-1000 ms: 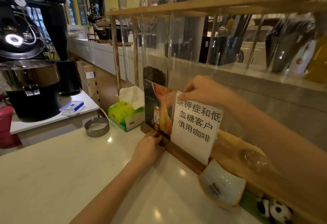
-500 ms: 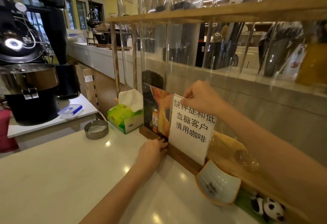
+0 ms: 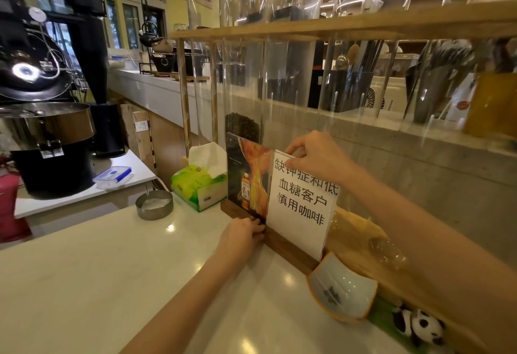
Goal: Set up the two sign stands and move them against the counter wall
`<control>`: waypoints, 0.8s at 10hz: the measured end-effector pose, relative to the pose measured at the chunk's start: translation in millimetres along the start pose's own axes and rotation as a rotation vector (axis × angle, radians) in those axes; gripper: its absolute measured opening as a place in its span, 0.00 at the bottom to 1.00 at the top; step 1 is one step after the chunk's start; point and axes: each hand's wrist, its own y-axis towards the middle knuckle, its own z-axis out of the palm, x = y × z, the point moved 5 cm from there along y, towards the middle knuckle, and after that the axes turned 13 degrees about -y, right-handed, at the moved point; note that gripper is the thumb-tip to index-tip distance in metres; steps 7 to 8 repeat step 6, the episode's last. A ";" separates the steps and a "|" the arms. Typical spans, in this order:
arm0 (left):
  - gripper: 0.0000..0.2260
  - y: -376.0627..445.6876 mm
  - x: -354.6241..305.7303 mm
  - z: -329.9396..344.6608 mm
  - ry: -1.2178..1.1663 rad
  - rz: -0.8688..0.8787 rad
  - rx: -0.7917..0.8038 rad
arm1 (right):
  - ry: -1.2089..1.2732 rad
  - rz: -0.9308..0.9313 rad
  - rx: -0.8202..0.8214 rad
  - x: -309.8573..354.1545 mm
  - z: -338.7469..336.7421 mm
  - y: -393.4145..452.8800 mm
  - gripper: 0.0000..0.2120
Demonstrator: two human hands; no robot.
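Note:
Two sign stands stand upright side by side on the white counter [image 3: 98, 283], close to the grey counter wall [image 3: 433, 185]. The left sign stand [image 3: 247, 177] shows a dark and orange bottle picture. The right sign stand [image 3: 300, 208] holds a white sheet with black Chinese characters. Both sit in dark wooden bases. My right hand [image 3: 313, 155] pinches the top edge of the white sign. My left hand [image 3: 243, 236] presses its fingertips against the wooden base where the two stands meet.
A green tissue box [image 3: 197, 185] and a round metal ashtray [image 3: 154, 205] lie left of the stands. A white and orange dish [image 3: 342, 289] and a panda toy [image 3: 419, 325] lie to the right. A wooden shelf with clear tubes [image 3: 279, 32] hangs overhead. A coffee roaster [image 3: 42, 135] stands far left.
The stands have shifted slightly toward the wall. My right hand slid down onto the white sign's top edge, and my left hand stayed at the base.

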 end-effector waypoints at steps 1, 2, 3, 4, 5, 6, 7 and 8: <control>0.17 1.1 -5.0 -9.4 -0.017 -0.032 0.046 | -0.011 -0.010 0.032 2.6 -1.7 -0.4 0.11; 0.18 -8.5 -13.4 -20.9 -0.075 -0.015 0.090 | -0.189 -0.030 0.044 6.9 -4.5 -0.5 0.13; 0.19 -22.8 -13.6 -37.9 -0.136 0.002 0.054 | -0.435 -0.083 -0.061 16.9 -8.8 -3.2 0.18; 0.18 -43.4 -9.6 -57.4 -0.201 0.010 0.020 | -0.360 -0.120 -0.129 33.5 -10.0 -12.3 0.19; 0.16 -69.4 -3.4 -82.0 -0.280 0.037 -0.077 | -0.124 -0.202 -0.221 57.0 -2.6 -25.4 0.18; 0.16 -94.2 9.5 -107.4 -0.338 0.022 -0.256 | 0.165 -0.206 -0.245 80.1 11.4 -42.0 0.18; 0.16 -94.2 9.5 -107.4 -0.338 0.022 -0.256 | 0.165 -0.206 -0.245 80.1 11.4 -42.0 0.18; 0.16 -94.2 9.5 -107.4 -0.338 0.022 -0.256 | 0.165 -0.206 -0.245 80.1 11.4 -42.0 0.18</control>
